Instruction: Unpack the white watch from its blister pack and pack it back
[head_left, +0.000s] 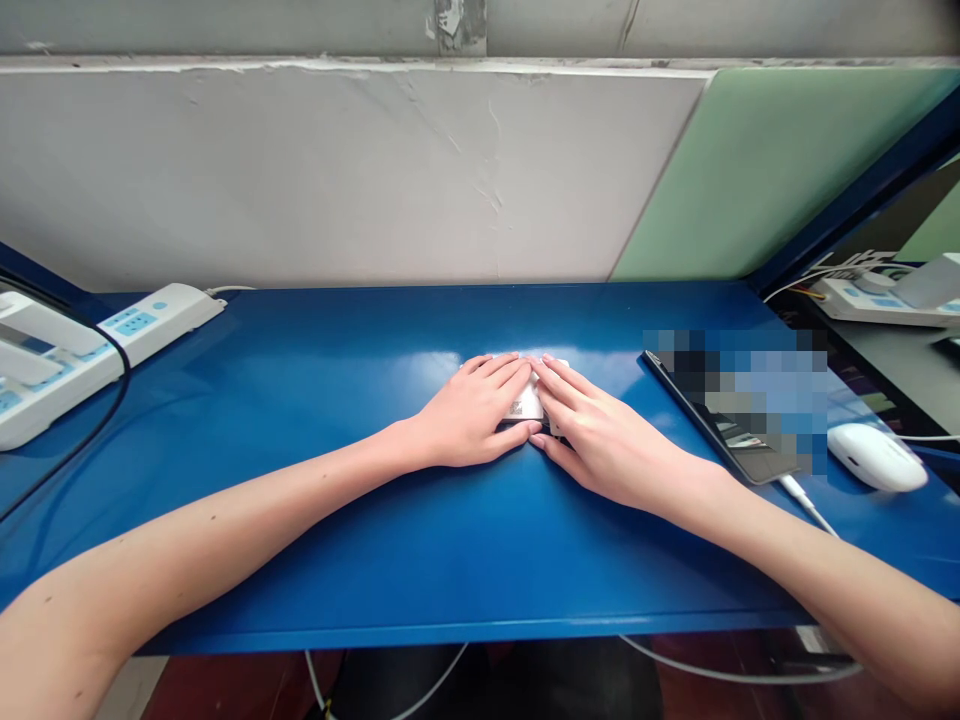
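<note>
Near the middle of the blue table [360, 560], a small white object [528, 402] with a dark lower edge and a small printed code lies mostly under both hands. My left hand [476, 410] rests over its left part, fingers laid across it and thumb along its near edge. From the right, my right hand [589, 425] covers the other part, fingers extended and slightly spread. The two hands' fingertips meet above the object, and their thumb tips nearly touch in front of it. Much of the object is hidden, so I cannot tell what it is.
White power strips [161, 315] with a black cable [120, 390] are at the left. At the right lie a dark phone-like device [697, 420], partly pixelated, its white cable [808, 503], and a white mouse [877, 458]. A wall [337, 180] stands behind the table.
</note>
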